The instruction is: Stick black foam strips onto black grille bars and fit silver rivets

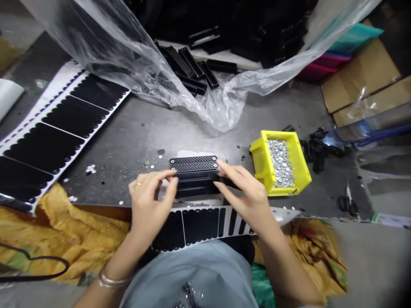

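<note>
Two black ribbed plastic bars (193,164) lie side by side on the grey metal table (135,132), with smooth black pieces (195,184) stacked just in front of them. My left hand (150,201) pinches the left end of a black pad (195,177) between thumb and fingers. My right hand (242,192) grips its right end, the fingers partly covering it. Below the hands, at the table's front edge, lies a white backing sheet (195,229) carrying black pads. A yellow plastic bin (300,171) of small silver pieces (281,162) stands to the right of my right hand.
A long sheet of black pads (54,128) lies at the left. Behind, a clear plastic bag (105,47) partly covers a heap of black parts (189,68). Black scissors (347,204) rest at the right, near cardboard (359,77). Yellow cloth (64,231) covers my lap.
</note>
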`<state>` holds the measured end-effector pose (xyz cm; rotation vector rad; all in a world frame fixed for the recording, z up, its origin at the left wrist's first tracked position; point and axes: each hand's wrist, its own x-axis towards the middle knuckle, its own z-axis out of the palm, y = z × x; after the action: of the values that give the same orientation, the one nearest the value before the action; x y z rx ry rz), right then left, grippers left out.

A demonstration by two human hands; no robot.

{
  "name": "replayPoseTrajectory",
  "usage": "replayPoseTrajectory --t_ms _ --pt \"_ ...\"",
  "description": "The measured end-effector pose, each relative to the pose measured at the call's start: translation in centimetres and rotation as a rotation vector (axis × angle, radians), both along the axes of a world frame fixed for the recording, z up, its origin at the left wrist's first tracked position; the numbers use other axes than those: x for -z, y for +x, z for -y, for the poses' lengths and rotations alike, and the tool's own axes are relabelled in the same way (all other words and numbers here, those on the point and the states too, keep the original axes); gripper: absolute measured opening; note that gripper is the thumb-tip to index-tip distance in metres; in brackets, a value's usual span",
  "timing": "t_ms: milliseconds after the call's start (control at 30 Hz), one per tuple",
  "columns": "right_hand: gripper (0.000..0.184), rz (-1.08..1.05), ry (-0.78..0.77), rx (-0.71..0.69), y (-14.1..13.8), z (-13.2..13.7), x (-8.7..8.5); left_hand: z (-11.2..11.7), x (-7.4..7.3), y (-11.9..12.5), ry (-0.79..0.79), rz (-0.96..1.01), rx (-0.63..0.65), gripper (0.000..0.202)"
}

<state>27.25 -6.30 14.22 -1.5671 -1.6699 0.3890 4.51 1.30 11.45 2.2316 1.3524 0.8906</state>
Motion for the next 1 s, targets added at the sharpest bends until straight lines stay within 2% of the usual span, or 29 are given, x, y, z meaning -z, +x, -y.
replayPoseTrajectory --t_ms 67,167,333,633,733,867,1000 --pt "0.029 0.054 0.004 -0.129 -1.3 -3.5 1.0 -2.3 0.1 -1.2 -0.087 -0.017 -0.067 0.011" --pt "0.015 0.074 -0.004 -0.285 -2.6 -6.9 2.2 -4.1 0.7 -2.0 -0.194 0.002 -0.055 0.013" --pt "0.017 0.062 -0.03 -0.373 -3.2 -8.2 2.8 -4.0 1.4 -1.5 -0.322 0.091 -0.052 0.017" --pt "0.02 0.086 -0.096 -0.343 -3.3 -7.9 2.3 -4.7 1.6 -1.3 -0.433 0.109 -0.012 0.015" --pt "0.019 0.079 -0.131 -0.238 -1.6 -7.0 1.6 -4.9 1.6 -1.2 -0.442 0.092 0.006 0.016" --pt "0.01 -0.093 -0.221 -0.066 1.5 -5.5 1.5 -5.1 1.8 -1.4 -0.425 0.108 0.009 0.017" --pt "0.009 -0.164 -0.172 -0.054 2.5 -5.0 2.6 -5.4 2.1 -1.5 -0.41 0.107 0.002 0.019"
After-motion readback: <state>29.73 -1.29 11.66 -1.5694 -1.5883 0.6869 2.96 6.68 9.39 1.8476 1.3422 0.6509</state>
